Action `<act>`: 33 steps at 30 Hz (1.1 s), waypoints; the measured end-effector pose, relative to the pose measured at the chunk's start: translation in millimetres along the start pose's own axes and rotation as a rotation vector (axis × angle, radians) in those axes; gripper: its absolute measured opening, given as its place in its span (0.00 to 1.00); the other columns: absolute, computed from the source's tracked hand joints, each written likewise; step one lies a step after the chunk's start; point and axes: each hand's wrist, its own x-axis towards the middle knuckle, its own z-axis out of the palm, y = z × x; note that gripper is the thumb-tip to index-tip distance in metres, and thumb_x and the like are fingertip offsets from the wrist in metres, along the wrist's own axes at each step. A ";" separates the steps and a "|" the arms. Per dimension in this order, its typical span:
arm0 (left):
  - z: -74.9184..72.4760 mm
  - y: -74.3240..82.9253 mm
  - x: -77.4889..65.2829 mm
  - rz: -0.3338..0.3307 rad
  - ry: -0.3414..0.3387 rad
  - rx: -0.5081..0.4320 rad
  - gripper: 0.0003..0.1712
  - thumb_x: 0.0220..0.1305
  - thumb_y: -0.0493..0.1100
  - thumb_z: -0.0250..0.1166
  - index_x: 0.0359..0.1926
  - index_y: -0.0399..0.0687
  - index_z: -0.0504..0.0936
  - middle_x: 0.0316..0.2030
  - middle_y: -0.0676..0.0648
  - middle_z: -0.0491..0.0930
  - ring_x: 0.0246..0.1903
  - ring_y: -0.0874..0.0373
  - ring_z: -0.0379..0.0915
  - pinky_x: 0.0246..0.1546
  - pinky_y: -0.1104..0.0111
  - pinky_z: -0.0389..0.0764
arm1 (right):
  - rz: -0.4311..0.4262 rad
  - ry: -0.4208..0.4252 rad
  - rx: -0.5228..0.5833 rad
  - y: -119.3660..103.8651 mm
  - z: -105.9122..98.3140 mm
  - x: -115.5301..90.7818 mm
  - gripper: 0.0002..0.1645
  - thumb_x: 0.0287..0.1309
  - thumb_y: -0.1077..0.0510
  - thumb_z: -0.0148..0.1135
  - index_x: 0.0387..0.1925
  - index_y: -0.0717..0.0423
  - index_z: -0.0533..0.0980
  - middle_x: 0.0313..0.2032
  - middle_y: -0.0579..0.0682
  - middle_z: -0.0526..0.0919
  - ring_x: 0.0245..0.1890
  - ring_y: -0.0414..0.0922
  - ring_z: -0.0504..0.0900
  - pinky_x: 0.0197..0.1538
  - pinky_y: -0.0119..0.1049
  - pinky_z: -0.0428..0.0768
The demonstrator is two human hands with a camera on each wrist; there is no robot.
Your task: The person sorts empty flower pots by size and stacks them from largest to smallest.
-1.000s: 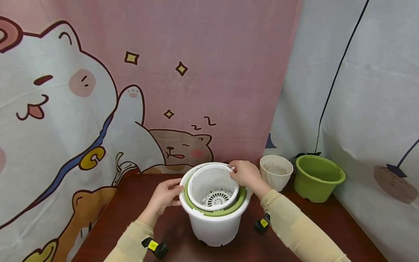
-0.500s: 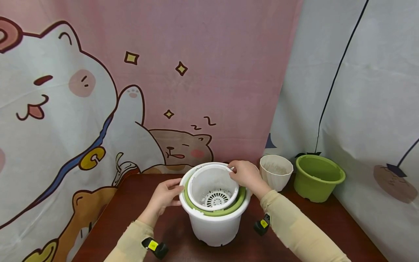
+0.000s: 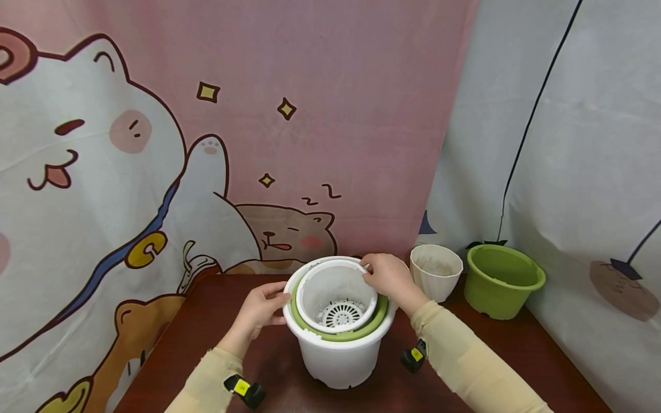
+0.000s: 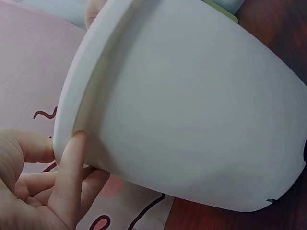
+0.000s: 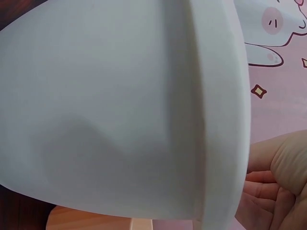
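Observation:
A large white flowerpot (image 3: pixel 338 362) stands upright on the table, with a green flowerpot (image 3: pixel 383 312) nested in it and a smaller white flowerpot (image 3: pixel 330 281) innermost. Slots pierce the bottom of that inner pot. My left hand (image 3: pixel 262 305) grips the left side of the large pot's rim; in the left wrist view a fingertip (image 4: pixel 79 139) lies under the lip. At the back right, my right hand (image 3: pixel 387 276) pinches the small white pot's rim with curled fingers. The outer pot's wall (image 5: pixel 115 96) fills most of the right wrist view and hides the right fingertips.
A cream faceted pot (image 3: pixel 436 284) stands just beyond the right hand. Farther right is another green pot (image 3: pixel 498 292), close to the side curtain. The dark red table (image 3: pixel 217 321) meets a pink cartoon curtain (image 3: pixel 361 115) at the back.

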 end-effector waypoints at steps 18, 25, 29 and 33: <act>0.2 0.0 -1.2 -0.003 0.005 0.004 0.24 0.67 0.37 0.65 0.61 0.34 0.76 0.43 0.39 0.82 0.31 0.54 0.82 0.27 0.60 0.87 | 0.039 -0.034 -0.016 7.9 -6.8 -3.6 0.20 0.57 0.55 0.68 0.52 0.50 0.83 0.34 0.46 0.82 0.31 0.42 0.77 0.33 0.38 0.78; -0.2 -0.7 -0.4 0.005 0.004 -0.002 0.23 0.67 0.36 0.65 0.61 0.34 0.76 0.42 0.39 0.82 0.30 0.55 0.82 0.27 0.61 0.87 | 0.027 -0.039 0.080 16.7 -8.1 -4.8 0.20 0.59 0.55 0.67 0.54 0.50 0.82 0.35 0.47 0.83 0.35 0.44 0.79 0.35 0.41 0.80; 0.0 -0.4 -0.6 0.004 0.004 0.000 0.23 0.67 0.36 0.65 0.61 0.34 0.76 0.42 0.39 0.82 0.30 0.55 0.82 0.27 0.61 0.87 | -0.006 -0.030 0.151 20.1 -9.9 -8.7 0.20 0.60 0.56 0.66 0.55 0.51 0.81 0.35 0.46 0.83 0.38 0.48 0.81 0.38 0.42 0.81; 0.2 -0.3 -0.9 0.001 0.005 0.003 0.24 0.67 0.37 0.65 0.61 0.34 0.76 0.43 0.39 0.82 0.30 0.55 0.81 0.27 0.61 0.87 | -0.046 -0.007 0.211 24.1 -10.9 -12.8 0.19 0.60 0.56 0.66 0.54 0.52 0.81 0.36 0.46 0.83 0.40 0.50 0.82 0.42 0.45 0.82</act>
